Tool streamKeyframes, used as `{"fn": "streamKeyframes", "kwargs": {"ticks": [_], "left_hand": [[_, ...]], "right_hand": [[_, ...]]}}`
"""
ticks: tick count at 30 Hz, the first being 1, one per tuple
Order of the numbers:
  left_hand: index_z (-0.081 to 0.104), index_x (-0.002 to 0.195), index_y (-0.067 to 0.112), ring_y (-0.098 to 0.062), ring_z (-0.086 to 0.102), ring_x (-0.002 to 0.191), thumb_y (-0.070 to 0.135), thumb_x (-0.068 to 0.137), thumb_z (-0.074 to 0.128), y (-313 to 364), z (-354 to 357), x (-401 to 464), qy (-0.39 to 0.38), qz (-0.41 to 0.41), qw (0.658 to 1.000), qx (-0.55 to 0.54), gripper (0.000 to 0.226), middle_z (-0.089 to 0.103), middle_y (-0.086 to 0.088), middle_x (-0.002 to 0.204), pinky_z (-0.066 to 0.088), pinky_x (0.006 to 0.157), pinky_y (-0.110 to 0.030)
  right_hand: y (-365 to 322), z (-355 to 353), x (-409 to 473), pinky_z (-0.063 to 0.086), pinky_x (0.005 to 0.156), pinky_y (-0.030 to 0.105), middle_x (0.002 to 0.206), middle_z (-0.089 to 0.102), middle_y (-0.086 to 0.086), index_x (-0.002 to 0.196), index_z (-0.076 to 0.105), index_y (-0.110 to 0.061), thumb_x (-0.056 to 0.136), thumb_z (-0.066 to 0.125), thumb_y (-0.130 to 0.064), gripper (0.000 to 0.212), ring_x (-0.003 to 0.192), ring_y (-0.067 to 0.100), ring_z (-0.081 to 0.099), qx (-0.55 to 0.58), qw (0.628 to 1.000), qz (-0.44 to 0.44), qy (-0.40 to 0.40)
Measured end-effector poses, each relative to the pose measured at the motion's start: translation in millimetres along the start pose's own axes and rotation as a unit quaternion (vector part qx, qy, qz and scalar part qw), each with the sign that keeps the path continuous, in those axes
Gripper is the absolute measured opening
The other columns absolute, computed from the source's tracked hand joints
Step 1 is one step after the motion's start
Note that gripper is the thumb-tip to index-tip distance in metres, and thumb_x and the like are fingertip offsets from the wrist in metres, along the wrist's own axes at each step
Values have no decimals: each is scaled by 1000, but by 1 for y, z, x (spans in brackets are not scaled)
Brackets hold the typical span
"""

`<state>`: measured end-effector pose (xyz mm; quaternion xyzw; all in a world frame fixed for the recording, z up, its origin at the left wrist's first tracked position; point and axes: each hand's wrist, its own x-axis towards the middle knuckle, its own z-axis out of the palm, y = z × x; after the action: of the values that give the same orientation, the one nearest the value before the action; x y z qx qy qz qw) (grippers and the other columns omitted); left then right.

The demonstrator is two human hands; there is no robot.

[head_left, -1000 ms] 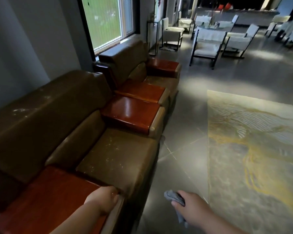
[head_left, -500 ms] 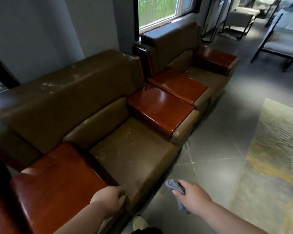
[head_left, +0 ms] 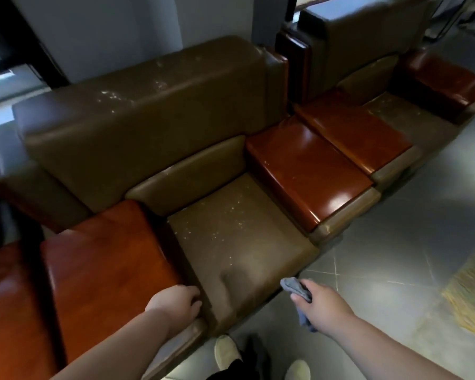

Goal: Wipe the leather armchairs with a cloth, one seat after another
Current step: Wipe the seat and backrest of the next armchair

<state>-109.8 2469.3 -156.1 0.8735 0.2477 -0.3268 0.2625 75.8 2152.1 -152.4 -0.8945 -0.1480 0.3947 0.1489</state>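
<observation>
An armchair point(head_left: 231, 237) stood in the middle against the wall point(head_left: 107, 31), its seat between two flat armrests. A second armchair point(head_left: 390, 105) stood just beside it to the right, farther back, their armrests side by side. The left hand point(head_left: 176, 303) rested on the front end of the near armrest point(head_left: 102, 270), left of the seat. The right hand point(head_left: 318, 305) held a cloth point(head_left: 295, 289) above the floor point(head_left: 395, 256), just before the seat's front edge. Two shoes point(head_left: 226, 352) stood on the floor below, between the arms. A rug point(head_left: 472, 297) lay on the floor at far right.
</observation>
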Motion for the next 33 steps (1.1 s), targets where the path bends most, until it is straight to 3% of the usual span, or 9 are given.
{"fn": "streamKeyframes", "kwargs": {"ticks": [4,8,14,19,25,28,33], "left_hand": [[58,144,40,-9,63,119,45,106,50,-8,18,-1,12,-57,997,-50,39,65,13,136,55,99,-29],[57,146,40,-12,65,120,48,106,48,-6,39,-6,40,-111,990,-79,42,64,12,139,56,98,-30],[59,141,32,-22,65,118,47,105,44,27,79,-25,75,-158,981,-79,41,69,5,132,54,92,-33],[64,128,35,-16,66,104,48,103,46,45,89,-30,87,-168,977,-95,33,69,10,118,55,81,-33],[55,146,33,-18,59,126,44,105,48,33,90,1,82,-130,987,-43,43,59,8,142,54,102,-35],[46,155,33,-20,43,146,45,107,47,6,90,38,74,-116,991,-3,49,46,6,157,40,117,-39],[29,165,30,-22,7,163,47,108,46,-55,103,125,86,-91,990,62,61,17,2,175,11,131,-43]], "right_hand": [[-15,1,37,49,95,32,129,61,-5,137,55,-36,99,56,-55,43,114,18,61,-108,992,-54,-29],[-27,10,70,49,93,32,121,65,-4,132,59,-34,97,57,-55,41,114,19,62,-131,984,-107,-56],[-19,25,87,51,93,32,119,65,-4,132,59,-33,97,58,-54,41,110,19,63,-148,974,-144,-98],[-8,35,88,44,85,27,119,64,-5,135,58,-33,98,59,-52,42,111,16,61,-130,974,-149,-109],[-5,56,106,49,77,27,116,62,-8,133,57,-37,99,54,-56,39,99,13,61,-102,982,-118,-109],[-11,81,127,54,89,34,116,66,-11,129,59,-39,96,56,-61,40,103,13,62,-56,987,-97,-112],[-28,151,189,56,76,31,116,67,-12,134,56,-41,94,56,-66,47,97,13,66,-3,992,-57,-110]]}}
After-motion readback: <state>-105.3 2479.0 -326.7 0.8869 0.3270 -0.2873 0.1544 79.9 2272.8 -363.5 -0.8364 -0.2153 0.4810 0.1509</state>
